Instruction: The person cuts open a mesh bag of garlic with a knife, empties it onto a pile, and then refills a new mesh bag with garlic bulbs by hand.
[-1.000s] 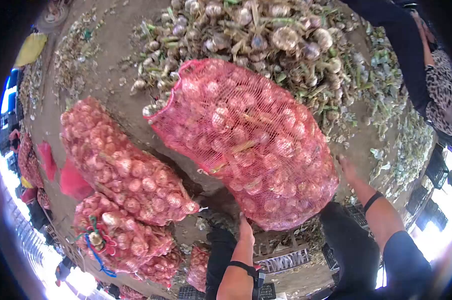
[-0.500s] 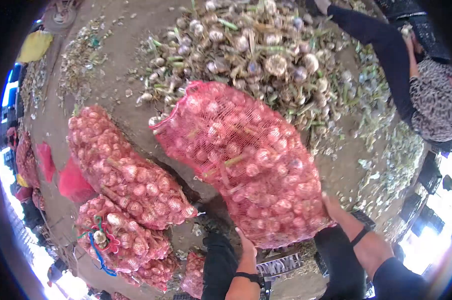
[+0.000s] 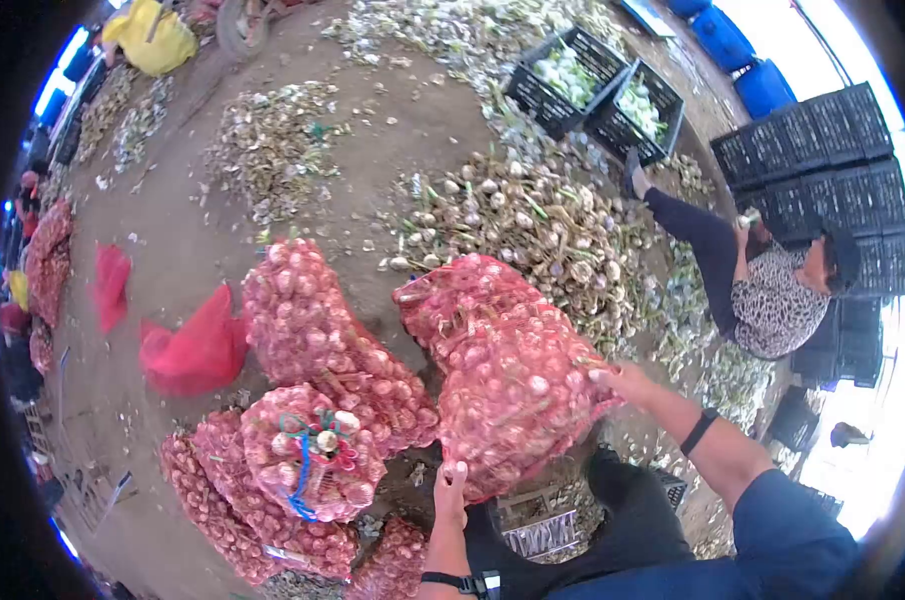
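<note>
A full red mesh sack of garlic (image 3: pixel 508 370) lies in front of me, its far end beside a heap of loose garlic (image 3: pixel 533 215). My left hand (image 3: pixel 452 492) grips the near left corner of the sack. At the sack's right edge, my right hand (image 3: pixel 618 380) has hold of the mesh. Left of this sack leans another full sack (image 3: pixel 318 325). Beside that one is a sack tied with blue string (image 3: pixel 313 455), with its knotted end facing up.
Someone in a patterned top (image 3: pixel 781 300) sits at the right, holding a bulb. Black crates (image 3: pixel 818 150) are stacked behind them. Two crates of garlic (image 3: pixel 635 110) stand beyond the heap. Empty red mesh (image 3: pixel 198 345) lies at the left; a yellow sack (image 3: pixel 155 38) is at the far left.
The view has shifted and widened, bringing crates and more of the seated person into sight. The held sack now appears lower and nearer the tied sacks; both hands still grip it.
</note>
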Tool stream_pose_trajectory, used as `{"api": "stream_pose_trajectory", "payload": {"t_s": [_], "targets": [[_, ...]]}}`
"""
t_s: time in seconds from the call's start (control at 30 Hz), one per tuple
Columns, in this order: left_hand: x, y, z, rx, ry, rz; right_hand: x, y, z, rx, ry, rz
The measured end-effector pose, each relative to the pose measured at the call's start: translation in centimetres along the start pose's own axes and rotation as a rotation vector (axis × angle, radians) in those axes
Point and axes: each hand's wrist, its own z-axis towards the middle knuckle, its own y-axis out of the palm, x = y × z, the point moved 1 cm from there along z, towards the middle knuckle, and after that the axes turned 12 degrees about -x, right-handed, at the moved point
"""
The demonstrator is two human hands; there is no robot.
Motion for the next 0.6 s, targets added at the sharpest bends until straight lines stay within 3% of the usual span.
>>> {"api": "stream_pose_trajectory", "payload": {"t_s": [0.1, 0.17, 0.23, 0.3, 0.4, 0.43, 0.47, 0.5, 0.57, 0.6], "targets": [[2.6, -0.6, 0.8, 0.069, -0.109, -0.016, -4.6, 2.6, 2.1, 0.048, -0.163, 0.04], [1.0, -3.2, 3.2, 0.043, -0.125, -0.053, -8.0, 1.6, 4.9, 0.055, -0.309, -0.018], [1.9, -3.9, 3.4, -0.052, -0.28, -0.027, -7.7, 1.2, 6.5, 0.022, -0.241, -0.095], [1.5, -3.5, 3.2, 0.008, -0.347, -0.112, -9.4, 0.8, 4.0, -0.022, -0.194, 0.019], [-3.1, -2.9, 4.2, -0.077, -0.287, -0.319, -8.3, -0.6, 4.3, -0.024, -0.156, -0.184], [-3.8, -1.9, 5.0, -0.076, -0.228, -0.338, -7.8, -0.8, 4.4, -0.051, -0.278, -0.131], [-2.1, -1.0, 3.9, -0.34, -0.244, -0.274, -7.8, -1.8, 4.6, -0.077, -0.398, -0.078], [-2.0, 0.5, 3.7, -0.332, -0.244, -0.267, -7.8, -3.3, 4.4, -0.083, -0.401, -0.07], [-2.1, 3.7, 2.6, -0.187, -0.262, -0.264, -6.2, -6.6, 3.6, -0.209, -0.031, 0.204], [-1.0, 4.7, 2.7, -0.18, -0.262, -0.241, -2.3, -8.6, 6.1, -0.139, -0.069, 0.135]]}}
